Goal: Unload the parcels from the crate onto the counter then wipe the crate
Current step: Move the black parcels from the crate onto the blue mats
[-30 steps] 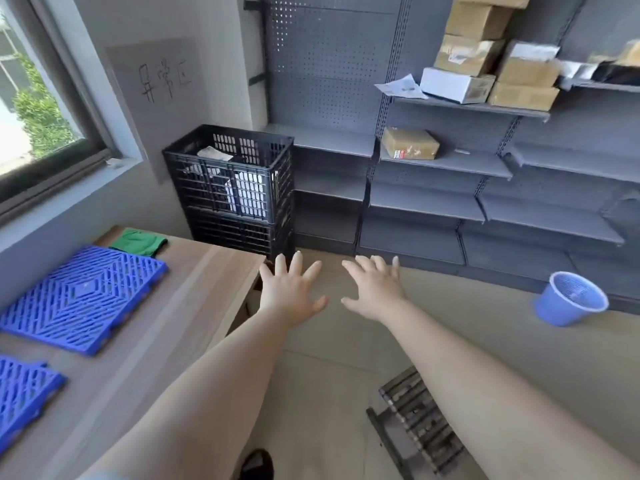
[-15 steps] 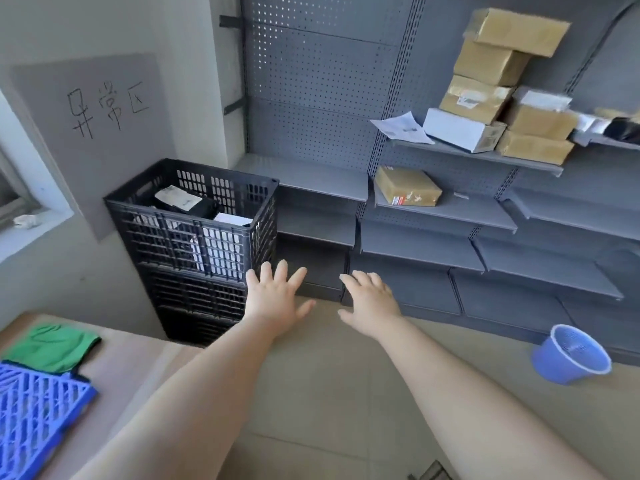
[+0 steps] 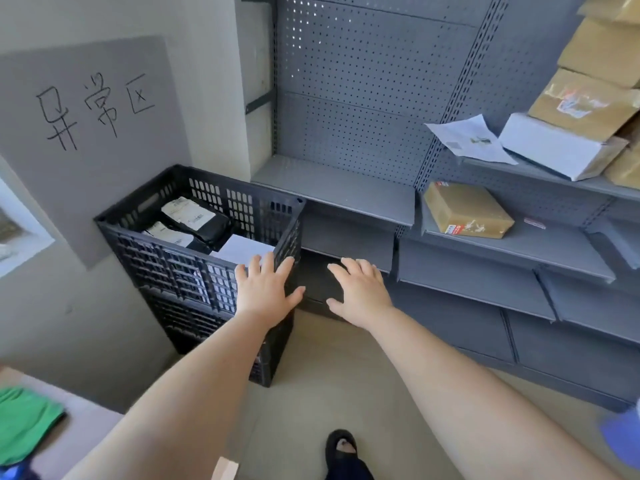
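We had closed on the crate (image 3: 194,258) at centre left, parcels (image 3: 195,220) still inside; our left hand (image 3: 265,289) and right hand (image 3: 360,289), fingers spread and empty, now reached its near corner, unloading not yet begun.

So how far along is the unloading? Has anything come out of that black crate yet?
Nothing looks done: the black parcels and a white one lie inside the crate. In hand: left hand and right hand reach toward it, open and holding nothing. Left: move parcels to the counter, then wipe, perhaps with the green cloth.
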Demonstrator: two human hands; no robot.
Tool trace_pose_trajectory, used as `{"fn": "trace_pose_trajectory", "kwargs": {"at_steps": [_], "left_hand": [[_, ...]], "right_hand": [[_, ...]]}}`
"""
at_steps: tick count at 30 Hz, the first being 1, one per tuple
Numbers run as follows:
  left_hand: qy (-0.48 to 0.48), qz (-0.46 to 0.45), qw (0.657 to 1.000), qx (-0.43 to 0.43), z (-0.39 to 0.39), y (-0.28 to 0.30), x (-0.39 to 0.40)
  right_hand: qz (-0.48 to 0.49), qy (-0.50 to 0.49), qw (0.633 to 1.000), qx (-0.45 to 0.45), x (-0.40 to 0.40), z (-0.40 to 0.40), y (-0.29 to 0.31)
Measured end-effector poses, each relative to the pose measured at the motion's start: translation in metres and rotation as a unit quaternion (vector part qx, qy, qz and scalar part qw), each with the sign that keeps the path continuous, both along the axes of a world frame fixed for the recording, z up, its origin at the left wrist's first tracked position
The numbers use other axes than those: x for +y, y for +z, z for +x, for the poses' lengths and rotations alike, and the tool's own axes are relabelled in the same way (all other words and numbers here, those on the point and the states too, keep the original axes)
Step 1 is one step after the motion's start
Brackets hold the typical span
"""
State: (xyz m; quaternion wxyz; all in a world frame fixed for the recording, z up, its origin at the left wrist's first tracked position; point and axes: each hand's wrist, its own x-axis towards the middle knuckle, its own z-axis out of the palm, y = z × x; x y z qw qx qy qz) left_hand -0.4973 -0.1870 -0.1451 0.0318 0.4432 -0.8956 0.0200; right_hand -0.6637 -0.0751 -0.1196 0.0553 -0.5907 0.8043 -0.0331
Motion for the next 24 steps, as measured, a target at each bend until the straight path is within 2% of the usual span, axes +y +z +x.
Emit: {"fn": "trace_pose_trajectory", "kwargs": {"at_steps": [5, 11, 15, 19, 24], "left_hand": [[0.128, 0.029, 0.991, 0.024, -0.034, -0.011, -0.094], [0.258, 0.051, 0.964, 0.035, -0.064, -0.006, -0.183], [0.316, 0.067, 0.944, 0.069, -0.053, -0.013, -0.220], [0.402, 0.082, 0.901, 0.139, -0.024, -0.027, -0.247], [0.415, 0.091, 0.897, 0.124, 0.005, -0.037, -0.302]], "right_hand": [[-0.035, 0.069, 0.996, -0.039, -0.111, -0.051, 0.000], [-0.019, 0.190, 0.979, -0.071, -0.254, -0.086, 0.007], [-0.006, 0.258, 0.960, -0.105, -0.333, -0.065, -0.007], [0.042, 0.307, 0.944, -0.112, -0.386, -0.033, -0.028], [0.081, 0.328, 0.938, -0.076, -0.453, -0.002, -0.041]]}}
